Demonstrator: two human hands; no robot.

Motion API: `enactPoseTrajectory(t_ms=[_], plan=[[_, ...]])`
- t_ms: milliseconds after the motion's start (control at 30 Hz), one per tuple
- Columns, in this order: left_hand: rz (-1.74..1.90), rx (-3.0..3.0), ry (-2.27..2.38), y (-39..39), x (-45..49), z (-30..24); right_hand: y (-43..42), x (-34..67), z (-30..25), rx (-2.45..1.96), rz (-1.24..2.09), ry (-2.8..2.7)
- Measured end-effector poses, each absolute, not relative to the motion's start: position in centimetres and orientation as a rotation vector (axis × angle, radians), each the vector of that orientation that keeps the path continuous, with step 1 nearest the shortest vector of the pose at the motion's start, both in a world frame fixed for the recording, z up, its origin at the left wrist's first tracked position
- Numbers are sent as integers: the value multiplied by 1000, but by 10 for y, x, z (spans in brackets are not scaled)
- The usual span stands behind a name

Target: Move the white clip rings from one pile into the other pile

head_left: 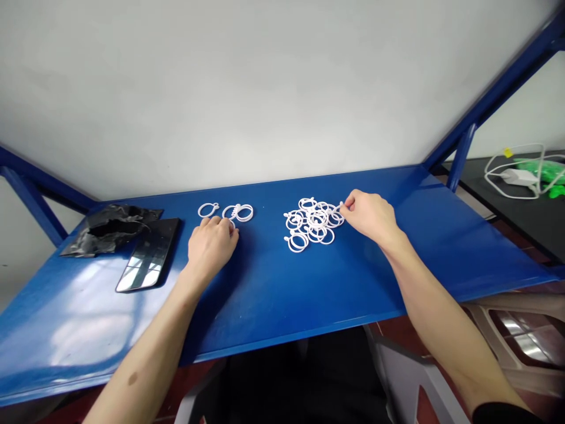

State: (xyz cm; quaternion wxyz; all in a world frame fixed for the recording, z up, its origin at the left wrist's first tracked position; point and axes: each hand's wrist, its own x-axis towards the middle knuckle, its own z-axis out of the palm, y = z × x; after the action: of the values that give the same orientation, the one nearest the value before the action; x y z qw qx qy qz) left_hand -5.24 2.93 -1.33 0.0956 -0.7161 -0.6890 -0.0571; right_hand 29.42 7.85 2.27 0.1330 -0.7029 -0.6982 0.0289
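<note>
A heap of several white plastic rings (312, 222) lies on the blue shelf (282, 282), right of centre. My right hand (369, 215) sits at the heap's right edge, its fingers pinched on one white ring at the top right of the pile. My left hand (212, 246) rests on the shelf left of centre with fingers curled, the fingertips touching a small joined group of white rings (238, 212). One single white ring (208, 209) lies apart, just beyond my left hand.
A dark phone (150, 254) lies face up at the left, next to a crumpled black plastic bag (109, 227). A white wall stands behind the shelf. At the far right a black table holds a white charger with cable (516, 175) and something green.
</note>
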Motion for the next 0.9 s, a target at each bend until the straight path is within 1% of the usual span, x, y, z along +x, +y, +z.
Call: enactPoseTrajectory(t_ms=[167,300,400,500,567,633,767,900], plan=[[-268,-2094,-2012,27,-45,-10,75,292,22,-2031,165,-2193],[-352,-2087,-2038,24,-37,-6,74,289,20,-2005,203,-2215],[-537,-2195,-1905,23,-34,-6,73,287,22,-2029,119,-2142],[-779,-2373,-1647,21,-28,-8,70,279,23,-1987,47,-2033],[-883,-2474,-1480,19,-22,-9,65,270,21,-1831,55,-1987],[-932,-2547,-1345,16,-16,-10,58,259,17,-1569,127,-2003],[-946,-2631,-1149,8,-8,-13,39,236,5,-1060,423,-2112],[-929,-2699,-1078,2,-6,-15,25,221,-5,-880,718,-2064]])
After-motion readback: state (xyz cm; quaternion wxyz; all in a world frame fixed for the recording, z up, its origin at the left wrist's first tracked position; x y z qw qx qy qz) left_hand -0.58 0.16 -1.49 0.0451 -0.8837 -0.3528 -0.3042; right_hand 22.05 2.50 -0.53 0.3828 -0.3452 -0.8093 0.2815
